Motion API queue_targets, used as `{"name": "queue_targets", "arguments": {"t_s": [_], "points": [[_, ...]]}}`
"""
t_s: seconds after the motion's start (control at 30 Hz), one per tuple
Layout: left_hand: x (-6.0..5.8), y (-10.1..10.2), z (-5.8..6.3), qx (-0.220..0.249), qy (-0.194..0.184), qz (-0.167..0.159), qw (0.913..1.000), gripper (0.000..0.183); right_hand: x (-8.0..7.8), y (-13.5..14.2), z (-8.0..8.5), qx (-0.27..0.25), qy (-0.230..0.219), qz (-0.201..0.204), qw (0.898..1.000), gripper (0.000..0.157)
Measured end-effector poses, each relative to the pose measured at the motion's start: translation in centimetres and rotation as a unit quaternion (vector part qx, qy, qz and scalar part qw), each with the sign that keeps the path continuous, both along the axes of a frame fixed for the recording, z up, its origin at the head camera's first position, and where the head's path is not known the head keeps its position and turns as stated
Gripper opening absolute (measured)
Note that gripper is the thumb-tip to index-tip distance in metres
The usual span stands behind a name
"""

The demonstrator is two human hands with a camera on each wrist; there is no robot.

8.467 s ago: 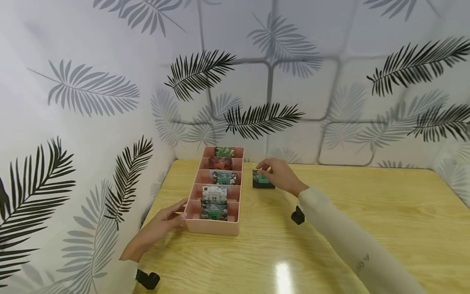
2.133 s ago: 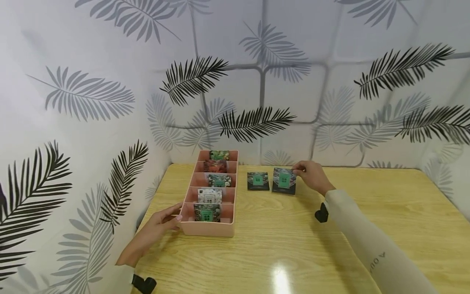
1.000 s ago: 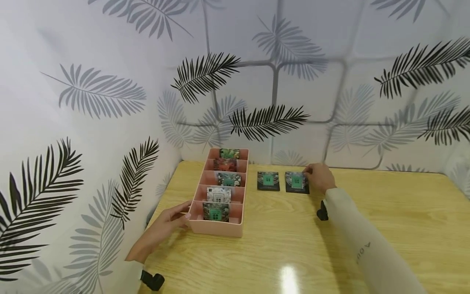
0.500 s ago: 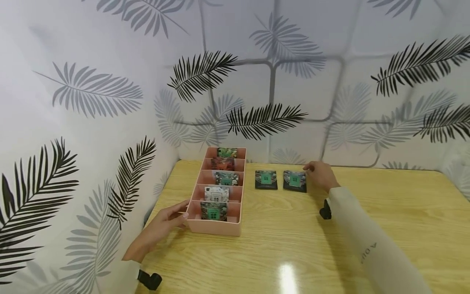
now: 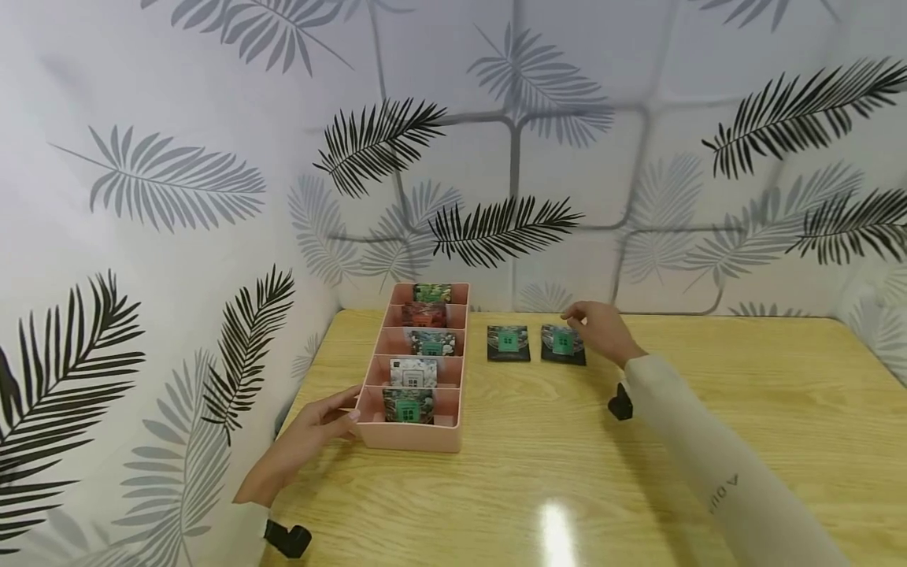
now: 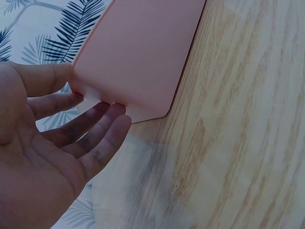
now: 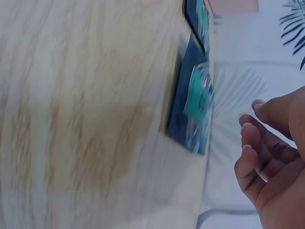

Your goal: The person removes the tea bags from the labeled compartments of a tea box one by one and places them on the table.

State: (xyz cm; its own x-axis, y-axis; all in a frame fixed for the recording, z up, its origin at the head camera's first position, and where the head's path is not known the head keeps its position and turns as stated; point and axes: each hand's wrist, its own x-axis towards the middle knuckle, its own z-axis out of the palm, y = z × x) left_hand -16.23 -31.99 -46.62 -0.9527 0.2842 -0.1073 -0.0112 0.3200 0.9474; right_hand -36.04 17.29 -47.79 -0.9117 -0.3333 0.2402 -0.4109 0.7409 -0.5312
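Observation:
A long pink divided box [image 5: 411, 437] stands at the left of the table, with an upright sachet in each compartment. At its near left corner, my left hand [image 5: 315, 433] touches the side; in the left wrist view the slightly bent fingertips [image 6: 125, 109] rest against the pink wall. Two dark sachets with green labels lie to the right of the box: the left sachet [image 5: 508, 344] and the right sachet [image 5: 563, 345]. Just above the right one hovers my right hand [image 5: 602, 327]. In the right wrist view its loosely bent fingers are apart from the sachet and hold nothing.
The front compartment holds a dark green-labelled sachet [image 5: 409, 406], with a white sachet [image 5: 413, 373] behind it. A leaf-patterned curtain [image 5: 453, 173] closes off the back and left. The pale wooden table [image 5: 708, 409] stretches to the right.
The right hand, first at the left sachet, later held the right sachet tilted up beside it. That sachet now lies flat, released, and the hand has risen off it. The left hand stays.

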Motion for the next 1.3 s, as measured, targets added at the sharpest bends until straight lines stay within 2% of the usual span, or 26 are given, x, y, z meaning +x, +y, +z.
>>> {"name": "queue_targets", "arguments": {"t_s": [0.27, 0.63, 0.9, 1.1, 1.3], "points": [[0.0, 0.0, 0.0, -0.003, 0.005, -0.001, 1.0, 0.062, 0.8, -2.3, 1.3, -0.005, 0.007, 0.034, 0.999, 0.021], [-0.1, -0.1, -0.1, -0.006, 0.01, -0.003, 0.9999, 0.063, 3.2, -6.7, 3.7, -0.024, 0.016, 0.095, 0.995, 0.019], [-0.1, 0.1, -0.1, -0.003, 0.003, 0.001, 1.0, 0.063, 4.6, -9.0, 4.6, -0.038, 0.016, 0.117, 0.992, 0.018], [0.1, 0.2, 0.0, -0.001, -0.005, 0.01, 0.9999, 0.063, 6.3, -11.1, 5.4, -0.042, 0.024, 0.148, 0.988, 0.018], [0.1, 0.2, 0.0, -0.008, -0.005, 0.009, 0.9999, 0.063, 7.5, -13.4, 5.0, -0.028, 0.031, 0.184, 0.982, 0.018]]}}
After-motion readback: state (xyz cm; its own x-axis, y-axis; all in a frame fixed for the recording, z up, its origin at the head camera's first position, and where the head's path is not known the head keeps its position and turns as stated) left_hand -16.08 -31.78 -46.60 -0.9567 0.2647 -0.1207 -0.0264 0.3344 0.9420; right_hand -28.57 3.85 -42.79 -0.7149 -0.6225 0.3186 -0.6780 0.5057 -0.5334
